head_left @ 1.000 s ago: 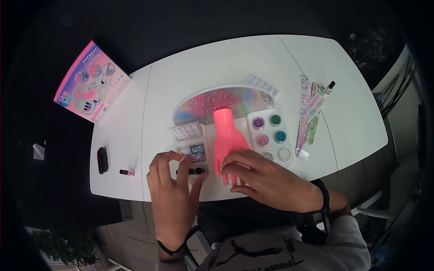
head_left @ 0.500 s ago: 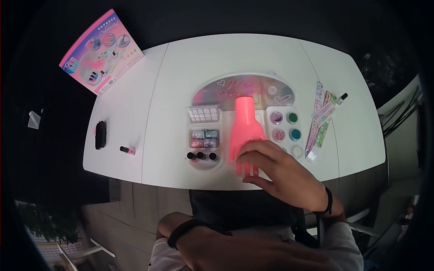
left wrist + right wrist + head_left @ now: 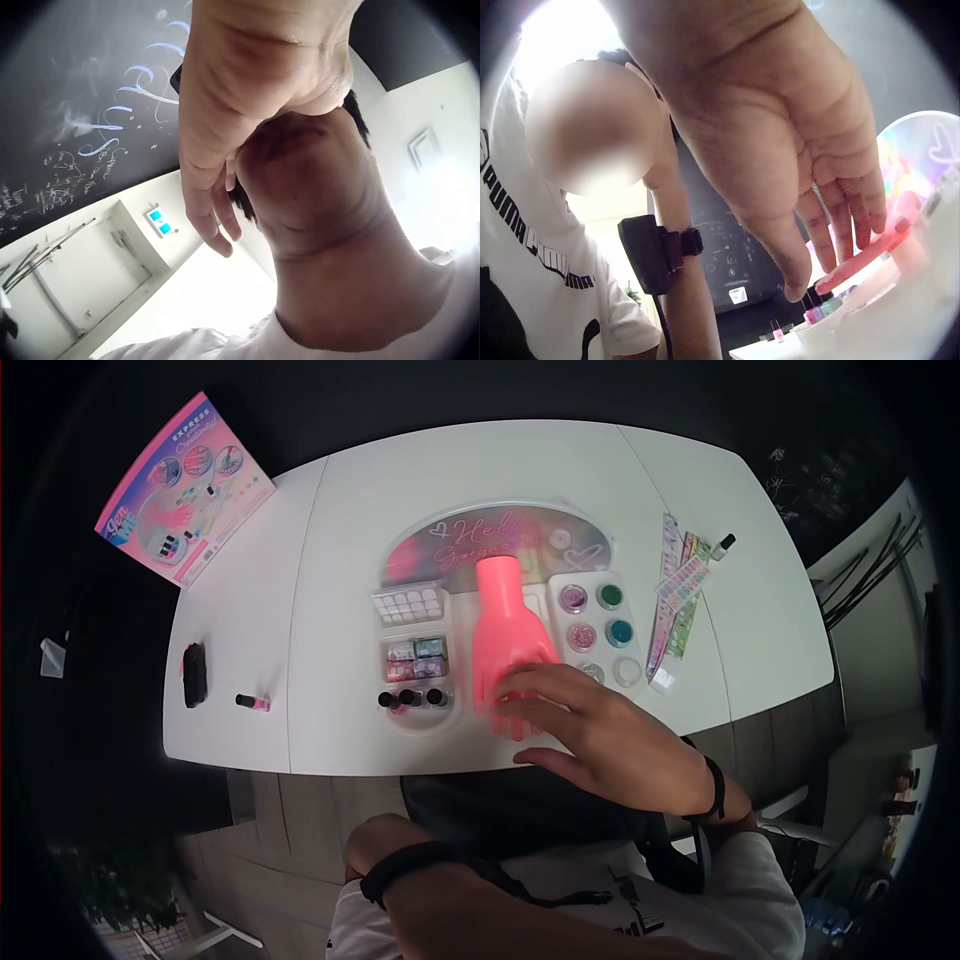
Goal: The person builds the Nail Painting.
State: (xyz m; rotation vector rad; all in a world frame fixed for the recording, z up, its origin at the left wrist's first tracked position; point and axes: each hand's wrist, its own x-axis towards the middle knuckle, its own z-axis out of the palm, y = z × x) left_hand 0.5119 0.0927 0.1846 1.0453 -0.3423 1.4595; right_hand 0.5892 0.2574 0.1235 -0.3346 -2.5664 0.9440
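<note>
A bright pink model hand (image 3: 505, 622) lies on a white tray, its fingers pointing toward the person. Over its fingers is my right hand (image 3: 610, 745), fingers bent loosely and thumb apart. The right wrist view shows that hand (image 3: 780, 142) with long fingers beside the pink model hand (image 3: 862, 262); whether they touch is unclear. My left hand (image 3: 262, 82) is raised at the person's chin, fingers hanging loosely, nothing seen in them. In the head view the left hand (image 3: 480, 920) is large at the bottom edge, its fingers hidden.
Left tray compartments hold white nails (image 3: 410, 603), small packs (image 3: 415, 658) and black-capped bottles (image 3: 411, 699). Glitter pots (image 3: 581, 636) stand right, sticker strips (image 3: 684, 585) beyond. A pink bottle (image 3: 253, 702), black case (image 3: 195, 675) and printed box (image 3: 185, 490) are at left.
My left hand has left the bottles at the tray's left side and risen toward the face. The right hand stays over the pink fingers. The head view has shifted.
</note>
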